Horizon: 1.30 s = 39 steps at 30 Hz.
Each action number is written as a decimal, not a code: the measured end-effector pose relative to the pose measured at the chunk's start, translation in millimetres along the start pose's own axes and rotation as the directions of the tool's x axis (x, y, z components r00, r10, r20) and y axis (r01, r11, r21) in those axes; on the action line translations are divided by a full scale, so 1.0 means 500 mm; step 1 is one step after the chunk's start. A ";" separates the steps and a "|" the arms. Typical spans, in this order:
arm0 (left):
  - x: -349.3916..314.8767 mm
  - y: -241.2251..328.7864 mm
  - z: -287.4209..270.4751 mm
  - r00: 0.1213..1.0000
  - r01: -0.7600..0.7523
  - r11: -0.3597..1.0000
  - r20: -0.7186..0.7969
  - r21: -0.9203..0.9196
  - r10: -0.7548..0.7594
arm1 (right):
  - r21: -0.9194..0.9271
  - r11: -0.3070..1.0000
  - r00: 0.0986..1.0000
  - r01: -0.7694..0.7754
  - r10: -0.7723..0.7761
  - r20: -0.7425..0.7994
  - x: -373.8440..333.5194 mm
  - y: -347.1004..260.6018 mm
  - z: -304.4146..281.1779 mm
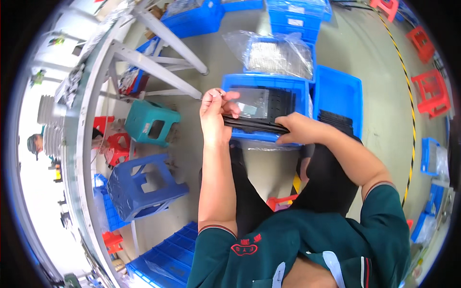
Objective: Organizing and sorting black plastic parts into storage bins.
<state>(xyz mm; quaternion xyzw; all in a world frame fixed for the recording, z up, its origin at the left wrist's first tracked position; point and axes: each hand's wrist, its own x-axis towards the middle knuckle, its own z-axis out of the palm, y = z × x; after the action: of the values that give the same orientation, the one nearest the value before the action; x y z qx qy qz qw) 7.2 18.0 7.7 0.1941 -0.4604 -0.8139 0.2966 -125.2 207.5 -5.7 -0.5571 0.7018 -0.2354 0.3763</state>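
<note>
A stack of thin black strips [254, 125] lies crosswise between my two hands, over the near side of a blue crate [300, 87]. My right hand [298, 128] grips the right end, thumb below and fingers on top. At the left end, my left hand [213, 113] is closed with curled fingers, the strips against its palm. Its thumb and forefinger meet above them; whether something small is between them I cannot make out. Inside the crate are black flat parts [282, 102] with a clear plastic bag [254, 103] over them.
To the right stands another blue crate [338, 91] with black pieces [336, 120]. Beyond is a crate of pale parts [278, 57] under plastic film. Left are a teal stool [144, 120], a blue stool [134, 187] and a metal-framed table [89, 105]. Red stools [430, 91] stand far right.
</note>
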 end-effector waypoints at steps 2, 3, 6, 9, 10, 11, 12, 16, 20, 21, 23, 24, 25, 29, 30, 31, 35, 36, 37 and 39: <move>0.020 -0.023 0.012 0.998 -0.053 0.979 0.054 0.195 0.043 | 0.188 0.967 0.972 -0.172 0.136 0.190 0.004 0.000 -0.038; 0.029 -0.028 0.034 0.996 -0.064 0.977 0.076 0.205 0.049 | 0.246 0.950 0.959 -0.193 0.130 0.251 0.017 0.019 -0.051; 0.041 -0.082 0.076 0.992 -0.082 0.987 0.108 0.141 0.067 | 0.212 0.965 0.946 -0.157 0.085 0.312 0.085 0.006 -0.077; 0.036 -0.123 0.120 0.990 -0.142 0.987 0.032 0.074 0.140 | 0.143 0.974 0.940 -0.177 0.124 0.319 0.084 0.061 -0.102; 0.048 -0.122 0.109 0.980 -0.184 0.976 -0.057 0.113 0.191 | 0.134 0.982 0.967 -0.133 0.099 0.236 0.078 0.095 -0.112; 0.050 -0.103 0.101 0.973 -0.153 0.964 -0.135 0.218 0.185 | 0.120 0.989 0.986 -0.090 0.072 0.150 0.065 0.142 -0.123; 0.052 -0.088 0.091 0.966 -0.117 0.971 -0.204 0.208 0.160 | 0.129 0.989 0.997 -0.070 0.065 0.039 0.054 0.194 -0.130; 0.019 -0.080 0.063 0.997 -0.032 0.968 -0.057 0.248 0.048 | 0.215 0.922 0.913 -0.324 0.364 -0.184 0.001 0.389 -0.124; -0.006 -0.071 0.041 0.998 0.061 0.961 -0.048 0.271 -0.050 | 0.079 0.942 0.895 -0.327 0.335 -0.293 -0.025 0.593 -0.048; -0.006 -0.071 0.034 0.997 0.073 0.958 -0.051 0.279 -0.061 | 0.037 0.931 0.883 -0.363 0.356 -0.306 -0.036 0.634 -0.029; -0.008 -0.069 0.025 0.995 0.086 0.949 -0.079 0.305 -0.065 | -0.023 0.908 0.863 -0.419 0.390 -0.321 -0.044 0.696 0.002; -0.009 -0.068 0.019 0.994 0.090 0.946 -0.085 0.311 -0.067 | -0.041 0.895 0.854 -0.443 0.408 -0.322 -0.046 0.722 0.017; -0.009 -0.071 0.013 0.993 0.094 0.947 -0.099 0.308 -0.066 | -0.063 0.884 0.855 -0.463 0.427 -0.295 -0.046 0.744 0.031; -0.005 -0.078 0.005 0.984 0.137 0.927 -0.157 0.349 -0.086 | -0.105 0.862 0.819 -0.496 0.424 -0.386 -0.063 0.832 0.089; -0.003 -0.082 0.002 0.984 0.141 0.927 -0.152 0.346 -0.093 | -0.106 0.841 0.795 -0.530 0.450 -0.406 -0.070 0.859 0.103; -0.001 -0.083 -0.001 0.984 0.146 0.927 -0.151 0.345 -0.099 | -0.081 0.818 0.761 -0.569 0.487 -0.427 -0.074 0.877 0.119; 0.005 -0.085 0.010 0.976 0.167 0.910 -0.195 0.379 -0.098 | -0.084 0.618 0.581 -0.782 0.673 -0.459 -0.065 0.907 0.159; 0.007 -0.085 0.009 0.978 0.167 0.907 -0.185 0.387 -0.101 | -0.139 0.560 0.551 -0.817 0.684 -0.479 -0.055 0.912 0.165; 0.008 -0.083 0.007 0.979 0.167 0.903 -0.175 0.395 -0.105 | -0.191 0.497 0.520 -0.846 0.692 -0.501 -0.042 0.905 0.170; 0.009 -0.086 0.008 0.977 0.178 0.900 -0.181 0.398 -0.113 | -0.233 0.437 0.494 -0.869 0.729 -0.475 -0.038 0.893 0.166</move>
<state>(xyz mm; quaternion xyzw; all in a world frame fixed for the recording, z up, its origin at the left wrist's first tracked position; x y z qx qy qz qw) -11.8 34.9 -27.7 0.3483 -0.5815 -0.7011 0.2215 -328.1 353.2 -385.6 -0.1779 0.9634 0.0584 0.1916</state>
